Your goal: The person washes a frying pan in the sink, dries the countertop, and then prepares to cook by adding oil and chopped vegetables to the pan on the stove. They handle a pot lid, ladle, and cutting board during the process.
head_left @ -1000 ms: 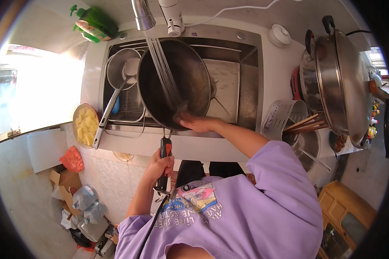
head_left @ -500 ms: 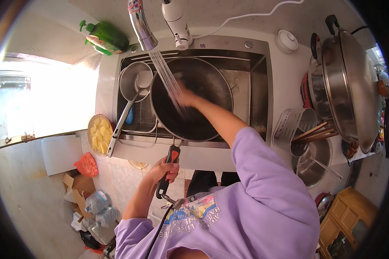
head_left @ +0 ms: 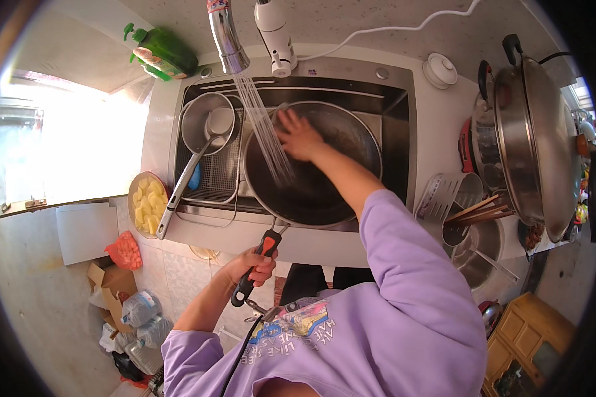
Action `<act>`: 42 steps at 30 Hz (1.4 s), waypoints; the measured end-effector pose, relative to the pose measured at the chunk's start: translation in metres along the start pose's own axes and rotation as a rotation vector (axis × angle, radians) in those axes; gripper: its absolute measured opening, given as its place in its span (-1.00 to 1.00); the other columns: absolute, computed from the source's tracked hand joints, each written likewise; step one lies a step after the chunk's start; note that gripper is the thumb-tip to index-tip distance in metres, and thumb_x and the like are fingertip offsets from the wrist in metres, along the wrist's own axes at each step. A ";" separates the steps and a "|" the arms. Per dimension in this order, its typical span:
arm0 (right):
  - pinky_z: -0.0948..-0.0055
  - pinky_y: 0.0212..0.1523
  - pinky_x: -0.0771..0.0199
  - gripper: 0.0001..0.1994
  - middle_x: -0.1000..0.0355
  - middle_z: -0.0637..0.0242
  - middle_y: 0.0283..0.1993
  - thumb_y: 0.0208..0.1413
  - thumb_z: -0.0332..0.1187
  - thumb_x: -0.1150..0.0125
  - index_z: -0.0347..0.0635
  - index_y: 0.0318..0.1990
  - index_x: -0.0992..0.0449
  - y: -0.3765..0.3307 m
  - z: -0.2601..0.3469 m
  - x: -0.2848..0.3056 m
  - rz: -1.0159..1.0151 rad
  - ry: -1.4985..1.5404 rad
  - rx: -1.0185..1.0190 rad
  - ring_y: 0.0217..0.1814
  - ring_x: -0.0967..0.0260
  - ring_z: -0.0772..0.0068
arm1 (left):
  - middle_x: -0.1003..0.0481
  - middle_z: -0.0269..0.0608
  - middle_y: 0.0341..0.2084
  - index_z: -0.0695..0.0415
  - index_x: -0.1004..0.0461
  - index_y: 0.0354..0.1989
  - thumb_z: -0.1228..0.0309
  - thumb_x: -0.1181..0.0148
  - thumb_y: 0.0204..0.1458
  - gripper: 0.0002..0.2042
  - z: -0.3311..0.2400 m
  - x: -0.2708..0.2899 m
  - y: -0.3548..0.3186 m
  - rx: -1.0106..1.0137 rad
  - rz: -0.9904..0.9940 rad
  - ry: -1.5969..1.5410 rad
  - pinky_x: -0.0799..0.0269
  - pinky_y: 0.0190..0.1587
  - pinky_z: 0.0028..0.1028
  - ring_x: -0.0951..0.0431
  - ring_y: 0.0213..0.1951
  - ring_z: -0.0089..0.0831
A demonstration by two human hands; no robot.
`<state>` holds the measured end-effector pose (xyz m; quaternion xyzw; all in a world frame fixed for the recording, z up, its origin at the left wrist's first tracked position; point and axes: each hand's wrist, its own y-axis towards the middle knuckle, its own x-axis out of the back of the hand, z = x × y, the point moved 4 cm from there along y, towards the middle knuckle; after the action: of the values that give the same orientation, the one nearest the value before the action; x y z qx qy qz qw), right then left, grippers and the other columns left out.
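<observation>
My left hand [head_left: 255, 265] is wrapped round the black and red handle [head_left: 269, 243] of a large dark wok [head_left: 324, 192]. The wok lies in the steel sink, its handle jutting over the front edge. Inside the wok, my right hand [head_left: 301, 137] reaches toward the far left wall, fingers spread and slightly blurred. I cannot make out a small greyish smear near its fingertips. From the chrome faucet [head_left: 234, 58], a spray of water [head_left: 263, 126] falls into the wok's left part, just beside my right hand.
Left of the wok, a steel saucepan [head_left: 193, 129] with a ladle rests over a wire basket [head_left: 213, 182]. A plate of pale yellow slices [head_left: 149, 204] sits at the counter's left. Green pump bottles [head_left: 162, 53] stand behind. At right are a utensil holder [head_left: 444, 197] and a large lidded pot [head_left: 540, 139].
The wok has shifted right and slightly toward me, with my left hand still on its handle. My right hand has moved up and right, out of the water stream, and its fingers now show spread.
</observation>
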<state>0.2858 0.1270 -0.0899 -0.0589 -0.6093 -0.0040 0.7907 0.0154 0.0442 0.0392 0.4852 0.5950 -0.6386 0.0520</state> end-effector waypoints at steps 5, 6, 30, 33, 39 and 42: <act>0.12 0.24 0.36 -0.43 0.40 0.16 0.33 -0.06 -0.24 -0.01 -0.09 0.16 -0.09 -0.052 -0.086 -0.020 0.192 -0.413 -0.353 0.37 0.55 0.15 | -0.11 -0.49 -0.76 0.09 -0.19 -0.32 0.34 -0.11 -0.14 -0.75 -0.002 0.001 0.001 -0.004 0.046 -0.057 0.00 -0.81 -0.66 -0.08 -0.82 -0.74; 0.09 0.24 0.35 -0.40 0.41 0.08 0.33 -0.01 -0.19 0.04 -0.19 0.19 -0.02 -0.069 -0.058 0.007 0.563 -0.486 -0.254 0.37 0.57 0.10 | -0.11 -0.50 -0.75 0.09 -0.20 -0.32 0.34 -0.11 -0.13 -0.75 0.004 0.009 0.000 -0.028 0.044 -0.113 -0.02 -0.81 -0.66 -0.08 -0.82 -0.74; 0.21 0.26 0.24 -0.38 0.37 -0.03 0.30 -0.14 -0.55 0.15 -0.23 0.19 0.07 -0.017 0.052 0.003 -0.149 0.424 0.257 0.36 0.46 0.05 | -0.10 -0.43 -0.76 0.08 -0.15 -0.42 0.41 -0.03 -0.13 -0.82 -0.007 -0.009 -0.011 0.083 0.036 -0.029 0.00 -0.79 -0.64 -0.08 -0.82 -0.69; 0.17 0.26 0.24 -0.42 0.37 0.04 0.31 -0.09 -0.53 0.22 -0.18 0.20 0.07 0.004 -0.001 -0.001 -0.199 0.166 0.009 0.37 0.47 0.10 | -0.10 -0.43 -0.76 0.08 -0.15 -0.42 0.41 -0.04 -0.13 -0.82 -0.009 -0.008 -0.017 0.087 -0.027 -0.015 0.00 -0.79 -0.64 -0.08 -0.82 -0.69; 0.16 0.26 0.29 -0.36 0.29 -0.04 0.29 -0.14 -0.49 0.10 -0.24 0.20 0.09 -0.020 -0.060 0.007 -0.298 0.111 -0.460 0.35 0.45 -0.01 | -0.10 -0.45 -0.77 0.10 -0.18 -0.35 0.42 -0.05 -0.15 -0.79 -0.003 -0.001 -0.014 0.034 -0.008 -0.057 0.04 -0.81 -0.64 -0.07 -0.82 -0.70; 0.20 0.27 0.26 -0.26 0.26 -0.13 0.26 -0.25 -0.56 0.02 -0.22 0.20 0.12 0.011 -0.032 0.017 -0.315 0.251 -0.193 0.33 0.41 -0.09 | -0.09 -0.45 -0.77 0.09 -0.17 -0.35 0.41 -0.04 -0.14 -0.80 -0.006 -0.003 -0.009 0.050 -0.005 0.013 0.04 -0.80 -0.65 -0.07 -0.82 -0.71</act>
<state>0.3219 0.1359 -0.0826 -0.0373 -0.5044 -0.1930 0.8408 0.0143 0.0502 0.0487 0.4892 0.5804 -0.6501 0.0343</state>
